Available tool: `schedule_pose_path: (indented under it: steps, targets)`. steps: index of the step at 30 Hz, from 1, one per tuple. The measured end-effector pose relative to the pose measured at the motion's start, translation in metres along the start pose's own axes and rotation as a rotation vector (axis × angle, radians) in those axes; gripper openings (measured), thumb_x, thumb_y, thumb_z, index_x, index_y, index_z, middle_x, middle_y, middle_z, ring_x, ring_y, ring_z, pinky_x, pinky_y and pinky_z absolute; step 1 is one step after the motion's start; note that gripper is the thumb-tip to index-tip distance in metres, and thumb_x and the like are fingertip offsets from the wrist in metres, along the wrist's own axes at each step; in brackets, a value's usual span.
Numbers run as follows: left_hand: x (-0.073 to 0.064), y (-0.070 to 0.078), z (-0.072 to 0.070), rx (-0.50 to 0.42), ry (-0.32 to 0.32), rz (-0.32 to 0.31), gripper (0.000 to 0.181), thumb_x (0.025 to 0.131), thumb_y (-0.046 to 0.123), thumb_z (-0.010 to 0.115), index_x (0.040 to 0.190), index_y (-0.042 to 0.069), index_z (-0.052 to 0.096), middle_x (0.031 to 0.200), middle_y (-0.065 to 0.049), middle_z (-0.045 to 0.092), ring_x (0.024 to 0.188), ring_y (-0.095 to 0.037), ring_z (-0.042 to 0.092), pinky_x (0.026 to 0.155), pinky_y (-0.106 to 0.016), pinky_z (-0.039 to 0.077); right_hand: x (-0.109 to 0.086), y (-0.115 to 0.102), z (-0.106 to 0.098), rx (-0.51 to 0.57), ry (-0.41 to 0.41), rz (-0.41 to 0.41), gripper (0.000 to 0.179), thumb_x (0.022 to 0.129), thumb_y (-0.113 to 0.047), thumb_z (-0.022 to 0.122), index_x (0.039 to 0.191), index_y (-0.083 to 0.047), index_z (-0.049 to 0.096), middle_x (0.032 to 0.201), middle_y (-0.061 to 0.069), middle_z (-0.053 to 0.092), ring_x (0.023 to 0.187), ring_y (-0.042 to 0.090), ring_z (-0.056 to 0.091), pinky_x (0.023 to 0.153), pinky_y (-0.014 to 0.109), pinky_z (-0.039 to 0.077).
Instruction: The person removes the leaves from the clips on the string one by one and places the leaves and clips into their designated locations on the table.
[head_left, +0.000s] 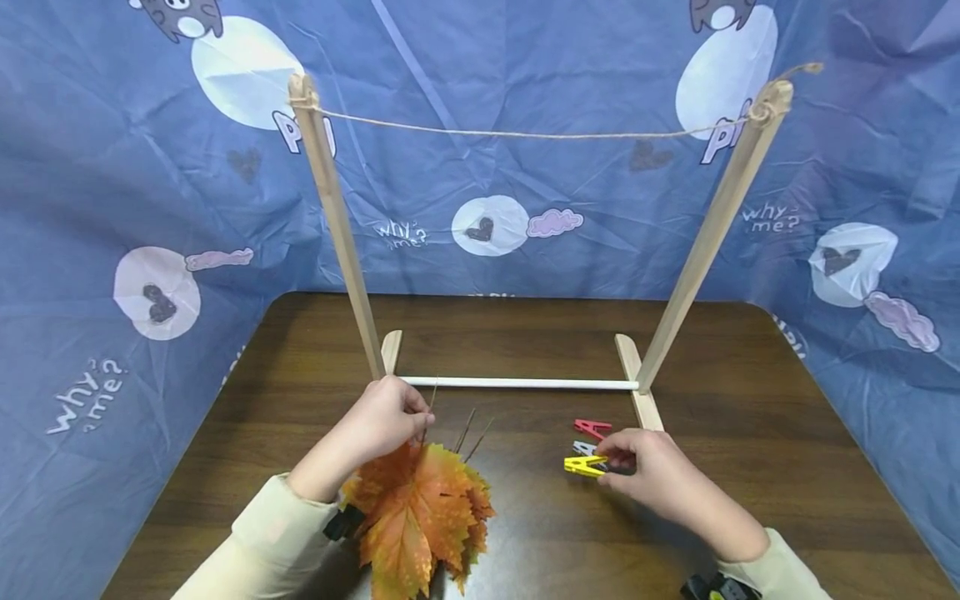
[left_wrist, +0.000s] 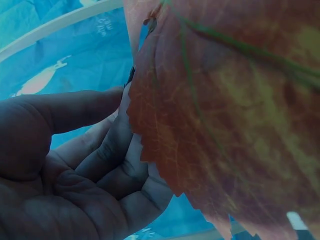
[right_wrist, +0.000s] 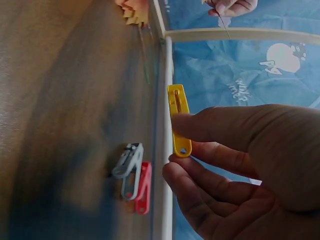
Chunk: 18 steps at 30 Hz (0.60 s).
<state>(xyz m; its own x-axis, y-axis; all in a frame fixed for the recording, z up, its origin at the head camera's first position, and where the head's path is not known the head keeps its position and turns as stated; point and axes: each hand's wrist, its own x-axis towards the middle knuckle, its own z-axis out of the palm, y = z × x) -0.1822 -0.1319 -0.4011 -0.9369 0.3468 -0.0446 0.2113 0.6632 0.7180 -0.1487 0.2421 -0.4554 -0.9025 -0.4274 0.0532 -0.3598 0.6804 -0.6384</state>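
My left hand [head_left: 386,414] pinches the thin stem of an orange maple leaf [head_left: 411,508]. The leaf hangs below the fingers, over other autumn leaves [head_left: 480,500] whose stems point toward the stand. In the left wrist view, the leaf [left_wrist: 215,125] covers part of the fingers. Between thumb and fingers, my right hand [head_left: 652,471] grips a yellow clothespin [head_left: 583,466]. The right wrist view shows this clothespin [right_wrist: 180,122] held off the table. Beyond it lie a grey clothespin [head_left: 585,450] and a red clothespin [head_left: 592,428], side by side on the wood.
A wooden stand stands at the back, with a left post [head_left: 337,225], a right post [head_left: 716,233] and a white crossbar [head_left: 517,383] low down. Twine [head_left: 525,135] runs between the post tops. Blue printed cloth [head_left: 420,50] surrounds the brown table [head_left: 525,333].
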Motion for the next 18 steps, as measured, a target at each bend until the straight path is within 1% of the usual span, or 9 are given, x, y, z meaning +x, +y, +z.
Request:
schedule_pose_path:
  steps: [5, 8, 11, 14, 18]
  targets:
    - [0.006, -0.009, 0.009, -0.017, -0.021, -0.025, 0.022, 0.092, -0.001, 0.070, 0.070, 0.004, 0.074, 0.055, 0.002, 0.063, 0.052, -0.011, 0.058, 0.049, -0.026, 0.041, -0.001, 0.004, 0.010, -0.053, -0.007, 0.009, 0.022, 0.075, -0.001, 0.084, 0.093, -0.005, 0.074, 0.084, -0.004, 0.067, 0.074, 0.011, 0.060, 0.067, 0.031, 0.053]
    - [0.008, -0.013, 0.015, -0.025, -0.025, -0.060, 0.026, 0.092, 0.000, 0.069, 0.067, 0.005, 0.072, 0.054, 0.001, 0.062, 0.051, -0.010, 0.056, 0.049, -0.025, 0.041, -0.003, 0.007, 0.016, -0.073, 0.005, -0.013, 0.022, 0.073, -0.001, 0.086, 0.091, -0.005, 0.074, 0.083, -0.004, 0.066, 0.073, 0.012, 0.061, 0.066, 0.031, 0.052]
    - [0.011, -0.018, 0.019, -0.012, -0.019, -0.082, 0.027, 0.091, 0.000, 0.069, 0.065, 0.004, 0.071, 0.052, 0.001, 0.061, 0.050, -0.010, 0.055, 0.050, -0.025, 0.041, -0.004, 0.010, 0.022, -0.085, 0.028, -0.039, 0.023, 0.071, -0.001, 0.088, 0.089, -0.006, 0.074, 0.081, -0.005, 0.065, 0.072, 0.012, 0.060, 0.065, 0.030, 0.052]
    - [0.014, -0.022, 0.024, -0.014, -0.016, -0.094, 0.026, 0.091, -0.001, 0.069, 0.065, 0.001, 0.072, 0.052, -0.001, 0.061, 0.049, -0.012, 0.057, 0.051, -0.025, 0.041, -0.006, 0.012, 0.026, -0.099, 0.044, -0.048, 0.024, 0.070, -0.001, 0.089, 0.089, -0.007, 0.075, 0.080, -0.006, 0.064, 0.072, 0.011, 0.060, 0.065, 0.029, 0.051]
    - [0.019, -0.027, 0.031, -0.035, -0.025, -0.128, 0.024, 0.091, -0.001, 0.070, 0.067, -0.001, 0.072, 0.053, -0.003, 0.062, 0.051, -0.016, 0.061, 0.050, -0.025, 0.042, -0.007, 0.016, 0.029, -0.122, 0.061, -0.031, 0.024, 0.069, 0.000, 0.089, 0.088, -0.007, 0.076, 0.079, -0.006, 0.063, 0.071, 0.009, 0.059, 0.064, 0.029, 0.051]
